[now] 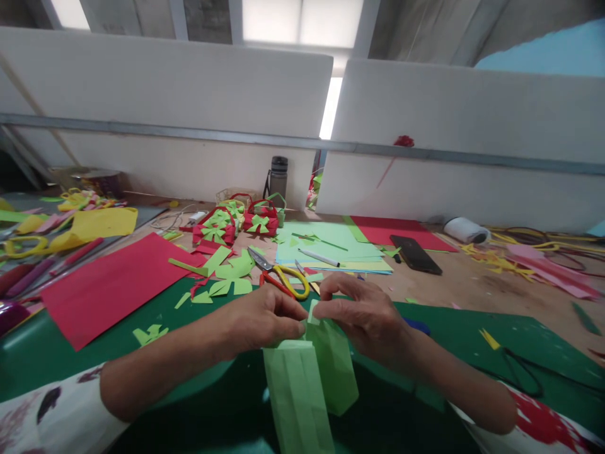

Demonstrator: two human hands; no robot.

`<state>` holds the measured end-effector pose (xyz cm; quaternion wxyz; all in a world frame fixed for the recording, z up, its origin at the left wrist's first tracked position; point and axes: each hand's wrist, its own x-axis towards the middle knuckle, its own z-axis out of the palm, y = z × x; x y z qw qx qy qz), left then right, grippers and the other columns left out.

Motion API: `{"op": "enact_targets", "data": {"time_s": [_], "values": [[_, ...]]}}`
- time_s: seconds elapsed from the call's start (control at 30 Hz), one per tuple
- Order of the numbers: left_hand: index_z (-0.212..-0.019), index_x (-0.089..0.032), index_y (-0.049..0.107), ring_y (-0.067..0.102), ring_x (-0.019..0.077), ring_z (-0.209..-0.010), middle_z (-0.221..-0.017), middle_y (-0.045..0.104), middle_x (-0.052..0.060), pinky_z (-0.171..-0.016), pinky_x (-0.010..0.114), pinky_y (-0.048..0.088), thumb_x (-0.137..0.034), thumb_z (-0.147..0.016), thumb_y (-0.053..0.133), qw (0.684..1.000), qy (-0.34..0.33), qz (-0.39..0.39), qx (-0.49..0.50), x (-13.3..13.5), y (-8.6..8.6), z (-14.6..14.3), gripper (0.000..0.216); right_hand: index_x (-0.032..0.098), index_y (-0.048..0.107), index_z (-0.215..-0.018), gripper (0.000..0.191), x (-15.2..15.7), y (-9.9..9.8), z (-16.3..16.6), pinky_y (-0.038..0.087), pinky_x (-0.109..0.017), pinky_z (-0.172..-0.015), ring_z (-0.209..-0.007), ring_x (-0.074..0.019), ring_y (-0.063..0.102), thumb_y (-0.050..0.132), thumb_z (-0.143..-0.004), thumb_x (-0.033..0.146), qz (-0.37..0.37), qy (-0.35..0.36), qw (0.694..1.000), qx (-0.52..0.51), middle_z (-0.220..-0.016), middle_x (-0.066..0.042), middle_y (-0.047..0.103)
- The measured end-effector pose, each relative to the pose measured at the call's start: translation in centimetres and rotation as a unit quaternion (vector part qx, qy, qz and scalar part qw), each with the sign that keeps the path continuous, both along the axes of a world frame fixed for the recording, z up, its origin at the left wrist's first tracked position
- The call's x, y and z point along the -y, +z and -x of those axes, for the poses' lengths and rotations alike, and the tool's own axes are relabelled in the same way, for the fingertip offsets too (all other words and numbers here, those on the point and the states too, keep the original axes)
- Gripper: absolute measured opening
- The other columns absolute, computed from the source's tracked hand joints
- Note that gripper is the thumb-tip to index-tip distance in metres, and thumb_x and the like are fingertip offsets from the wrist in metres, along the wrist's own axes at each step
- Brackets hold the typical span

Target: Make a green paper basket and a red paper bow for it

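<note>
Light green folded paper [299, 394] hangs between my hands, with creases running along its front panel and a second panel behind to the right. My left hand [276, 320] pinches its top edge, fingers closed. At the upper corner my right hand [359, 309] pinches a small tab of the same paper, also closed. Just beyond the hands lie scissors [288, 280] with yellow and red handles. Green paper cut-outs [231, 271] are scattered to their left.
Small red and green paper baskets [259, 221] stand near a dark bottle [278, 176]. Red paper [118, 284] lies left on the green mat [454, 328]. Green sheets [326, 243], a pen [319, 257] and a phone [416, 254] lie further back. A cable [524, 362] lies right.
</note>
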<state>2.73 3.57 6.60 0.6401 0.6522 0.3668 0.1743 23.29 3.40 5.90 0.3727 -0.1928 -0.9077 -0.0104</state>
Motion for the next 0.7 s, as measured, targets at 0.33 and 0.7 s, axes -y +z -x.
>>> {"op": "enact_targets", "data": {"time_s": [0.33, 0.7], "values": [[-0.082, -0.011, 0.073, 0.034, 0.0082, -0.054, -0.06, 0.051, -0.002, -0.05, 0.022, 0.023, -0.026, -0.068, 0.06, 0.999, 0.028, -0.006, -0.035, 0.2, 0.5, -0.3, 0.024, 0.019, 0.061, -0.081, 0.028, 0.3, 0.5, 0.3, 0.043, -0.027, -0.062, -0.074, -0.013, 0.054, 0.041, -0.082, 0.0, -0.034, -0.004, 0.999, 0.022, -0.08, -0.003, 0.052], [-0.072, -0.012, 0.07, 0.021, 0.0052, -0.044, -0.047, 0.036, -0.008, -0.046, 0.023, 0.018, -0.024, -0.067, 0.06, 0.997, 0.049, -0.02, -0.064, 0.4, 1.0, -0.6, 0.016, 0.018, 0.062, -0.079, 0.024, 0.2, 0.5, 0.5, 0.044, -0.028, -0.062, -0.073, -0.0134, 0.054, 0.043, -0.084, 0.004, -0.041, 0.007, 0.999, 0.007, -0.078, -0.003, 0.054]]}}
